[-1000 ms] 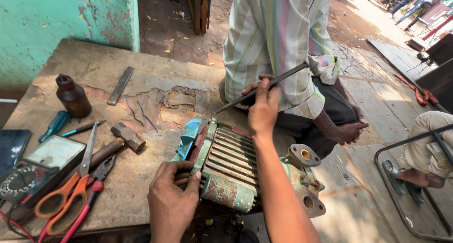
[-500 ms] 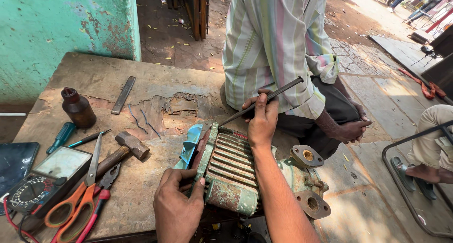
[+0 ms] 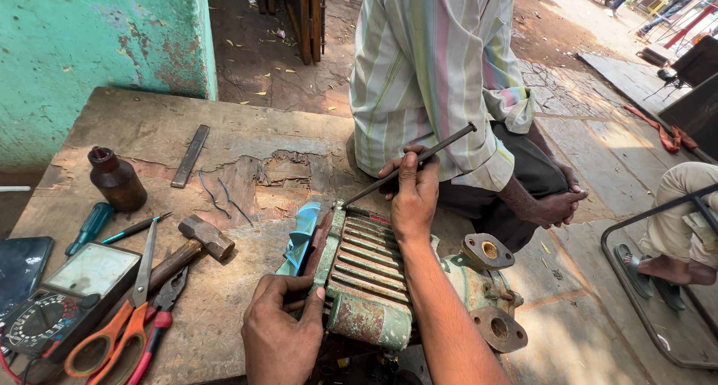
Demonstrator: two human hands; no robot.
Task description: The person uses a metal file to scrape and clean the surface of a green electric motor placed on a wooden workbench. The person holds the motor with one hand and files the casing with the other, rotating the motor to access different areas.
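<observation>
A rusty green finned metal motor lies at the near edge of the worn wooden tabletop. The left hand grips its end, fingers clenched on it. The right hand pinches a thin dark metal rod, its tip touching the motor's top.

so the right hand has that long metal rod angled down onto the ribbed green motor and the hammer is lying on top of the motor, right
Not quite: the hammer lies on the wooden table, left of the ribbed green motor, not on top of it. The head view shows this. The right hand does hold the long metal rod angled down onto the motor.
</observation>
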